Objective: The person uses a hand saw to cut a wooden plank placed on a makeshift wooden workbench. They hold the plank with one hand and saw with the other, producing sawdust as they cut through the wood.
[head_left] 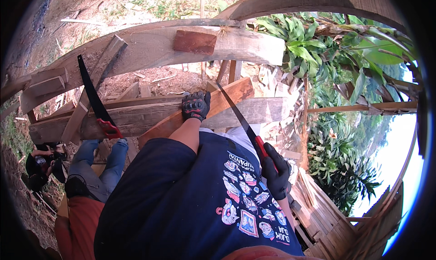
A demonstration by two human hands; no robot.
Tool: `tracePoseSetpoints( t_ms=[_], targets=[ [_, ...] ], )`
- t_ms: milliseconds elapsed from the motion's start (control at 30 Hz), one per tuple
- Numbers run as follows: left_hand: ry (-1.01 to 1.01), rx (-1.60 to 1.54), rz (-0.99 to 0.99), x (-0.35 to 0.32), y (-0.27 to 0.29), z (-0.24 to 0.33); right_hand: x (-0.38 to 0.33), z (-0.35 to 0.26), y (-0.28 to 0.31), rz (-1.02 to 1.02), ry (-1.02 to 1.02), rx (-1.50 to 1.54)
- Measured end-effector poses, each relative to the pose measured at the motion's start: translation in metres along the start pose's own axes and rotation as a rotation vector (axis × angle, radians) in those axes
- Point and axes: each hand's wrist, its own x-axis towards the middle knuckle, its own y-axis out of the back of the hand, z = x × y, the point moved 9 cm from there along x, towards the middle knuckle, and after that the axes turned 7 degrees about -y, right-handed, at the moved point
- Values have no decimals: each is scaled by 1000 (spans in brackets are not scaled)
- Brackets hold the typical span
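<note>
My right hand (276, 172), in a black glove, grips the red handle of a hand saw (239, 117). Its blade slants up and to the left, its upper part crossing a reddish-brown wooden board (240, 92). That board lies at an angle over a weathered grey beam (254, 111). To the left of the blade, my gloved left hand (195, 106) is closed over the board and rests on top of it. Whether the teeth have entered the wood cannot be made out.
A second saw (93, 94) with a red handle leans across the beams at the left. Beyond lies a thick beam (154, 44) bearing a reddish wood block (195, 42). A person in an orange shirt (84, 221) is at lower left. Stacked planks (327, 210) lie at lower right.
</note>
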Motion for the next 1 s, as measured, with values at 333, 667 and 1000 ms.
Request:
tracePoseSetpoints(
  t_ms=[333,667,1000],
  targets=[
    [22,-54,-125,1,3,0,-14,-5,19,-60,-99,-17],
    [9,-1,-104,1,0,0,-22,-23,19,-81,110,-179],
    [33,-37,-105,4,-1,-1,29,-37,-32,-115,4,0]
  ],
)
